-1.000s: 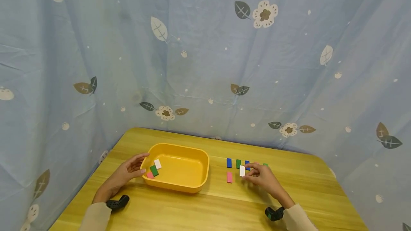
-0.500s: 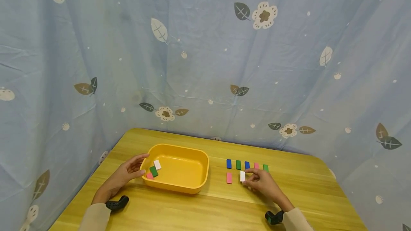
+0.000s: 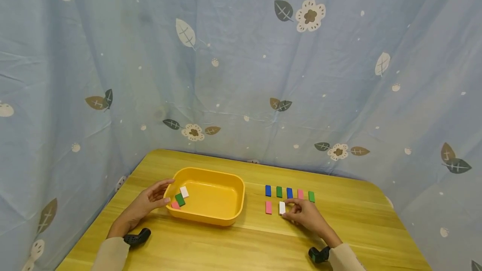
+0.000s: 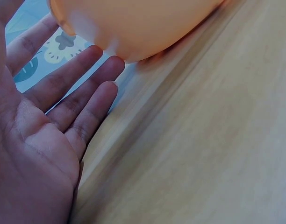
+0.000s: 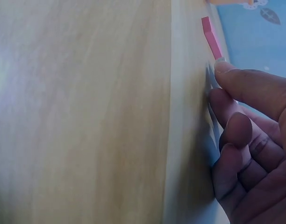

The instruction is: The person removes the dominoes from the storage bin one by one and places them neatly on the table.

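My right hand (image 3: pixel 306 214) pinches a small white rectangular block (image 3: pixel 282 208) by its ends, at the table top. In the right wrist view the thumb (image 5: pixel 255 86) hides most of that block, and the other fingers are curled. Just left of it lies a pink block (image 3: pixel 268 208), also visible beyond the thumb as a pink block (image 5: pixel 212 37) in the right wrist view. My left hand (image 3: pixel 144 204) rests against the left end of a yellow plastic basin (image 3: pixel 205 220). Its fingers are spread and fairly straight, fingertips at the basin wall (image 4: pixel 147 28) in the left wrist view.
Behind the white block runs a row of blocks: blue (image 3: pixel 268 190), green (image 3: pixel 279 192), blue (image 3: pixel 289 193), pink (image 3: pixel 300 194) and green (image 3: pixel 311 196). Inside the basin lie a white block (image 3: pixel 184 192), a green block (image 3: pixel 180 199) and a pink block (image 3: pixel 175 205). A patterned curtain (image 3: pixel 241 74) hangs behind the table.
My right hand has come toward me and slightly left with the white block, bringing it beside the pink one and uncovering the back row. The left hand and basin stay put.
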Tool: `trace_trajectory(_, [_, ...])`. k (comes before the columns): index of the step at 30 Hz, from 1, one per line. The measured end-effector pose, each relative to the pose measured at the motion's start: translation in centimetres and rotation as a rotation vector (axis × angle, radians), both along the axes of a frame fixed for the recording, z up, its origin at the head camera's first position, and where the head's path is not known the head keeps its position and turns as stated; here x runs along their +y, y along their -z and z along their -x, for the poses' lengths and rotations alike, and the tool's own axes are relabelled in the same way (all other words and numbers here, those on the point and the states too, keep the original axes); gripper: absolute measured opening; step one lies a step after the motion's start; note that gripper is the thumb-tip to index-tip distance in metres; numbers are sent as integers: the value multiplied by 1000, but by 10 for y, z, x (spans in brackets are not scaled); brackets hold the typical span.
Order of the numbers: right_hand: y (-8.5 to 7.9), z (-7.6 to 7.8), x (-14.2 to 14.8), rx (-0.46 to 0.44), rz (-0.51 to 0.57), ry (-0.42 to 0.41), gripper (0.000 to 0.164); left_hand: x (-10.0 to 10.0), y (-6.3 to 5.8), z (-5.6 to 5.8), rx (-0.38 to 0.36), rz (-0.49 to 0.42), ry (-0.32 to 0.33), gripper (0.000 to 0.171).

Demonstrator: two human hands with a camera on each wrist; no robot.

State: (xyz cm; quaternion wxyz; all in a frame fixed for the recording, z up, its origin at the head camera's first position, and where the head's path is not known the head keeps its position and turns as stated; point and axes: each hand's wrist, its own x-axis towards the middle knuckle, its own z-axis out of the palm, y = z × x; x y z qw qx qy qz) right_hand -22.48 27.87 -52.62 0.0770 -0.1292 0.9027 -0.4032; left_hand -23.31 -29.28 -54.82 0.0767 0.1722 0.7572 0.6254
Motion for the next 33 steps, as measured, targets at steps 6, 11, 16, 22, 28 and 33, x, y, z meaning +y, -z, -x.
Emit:
trace_trajectory(6, [0,0,-5,30,-35,1,48,-2,-1,1,5,10,-2,61])
trace_trajectory(11, [0,0,-8,20,-50,5,47,-4,0,2,-1,16,-4,60])
trace_trajectory(16, [-3,2,-9,26,-43,5,48,-5,-2,2,1,2,2,61])
trace_trajectory(22, [-7,3,-6,9,-52,-15,51,-3,-2,1,2,-19,7,61])
trace_trajectory(28, [-7,2,-1,-11,-13,-15,49,-2,2,1,5,-12,13,61])
trace_trajectory(33, [-17,5,-2,18,24,-24,44,0,0,0,5,0,5,60])
